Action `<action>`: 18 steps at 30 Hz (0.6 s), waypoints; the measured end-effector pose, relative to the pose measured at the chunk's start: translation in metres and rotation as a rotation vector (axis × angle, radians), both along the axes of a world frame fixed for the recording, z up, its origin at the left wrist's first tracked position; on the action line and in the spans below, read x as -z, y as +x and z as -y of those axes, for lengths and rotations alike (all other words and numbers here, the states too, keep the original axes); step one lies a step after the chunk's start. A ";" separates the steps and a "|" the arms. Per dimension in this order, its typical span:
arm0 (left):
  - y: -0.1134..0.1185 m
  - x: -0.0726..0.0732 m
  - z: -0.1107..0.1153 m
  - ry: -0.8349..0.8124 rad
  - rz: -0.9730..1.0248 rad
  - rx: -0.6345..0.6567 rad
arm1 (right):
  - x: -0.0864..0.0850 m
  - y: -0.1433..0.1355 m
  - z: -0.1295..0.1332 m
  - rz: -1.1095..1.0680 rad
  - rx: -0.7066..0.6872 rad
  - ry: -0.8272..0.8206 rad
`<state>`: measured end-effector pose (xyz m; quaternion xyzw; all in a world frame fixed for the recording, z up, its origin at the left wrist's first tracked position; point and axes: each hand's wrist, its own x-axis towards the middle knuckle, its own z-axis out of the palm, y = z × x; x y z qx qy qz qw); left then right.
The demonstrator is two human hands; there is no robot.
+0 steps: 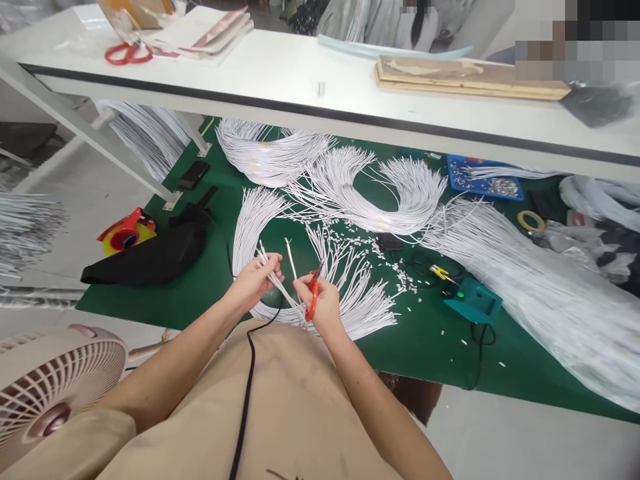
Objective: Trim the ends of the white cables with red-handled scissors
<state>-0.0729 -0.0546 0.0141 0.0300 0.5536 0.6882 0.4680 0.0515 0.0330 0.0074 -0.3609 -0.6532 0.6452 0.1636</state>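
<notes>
My left hand [260, 281] is closed around a few white cables [280, 288], whose cut ends stick up past the fingers. My right hand [323, 300] grips red-handled scissors [313, 298], their dark blades pointing up and away. One more white cable [291, 257] rises by the right fingertips; whether they pinch it I cannot tell. Around and under both hands lies a curved bundle of white cables [367, 300] on the green table mat [420, 353]. Small white offcuts [363, 243] are scattered just beyond the hands.
More cable bundles [280, 157] lie behind, under a white shelf [280, 73]. At the left are a tape dispenser [127, 232] and a black pouch [150, 253]. A teal device [475, 301], a blue tray [485, 179] and plastic-covered cables [540, 287] occupy the right. A fan [60, 387] stands nearby.
</notes>
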 end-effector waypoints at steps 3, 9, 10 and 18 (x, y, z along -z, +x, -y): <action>0.005 -0.006 -0.006 0.003 -0.025 -0.040 | 0.004 0.000 0.006 0.039 0.003 0.000; 0.013 -0.019 -0.007 -0.017 -0.046 0.013 | -0.010 -0.004 -0.006 -0.030 0.109 -0.063; 0.014 -0.020 -0.006 -0.020 -0.054 0.048 | -0.015 -0.006 -0.012 -0.067 0.136 -0.068; 0.020 -0.034 -0.005 0.034 -0.140 0.191 | -0.051 -0.021 -0.044 -0.159 -0.079 -0.205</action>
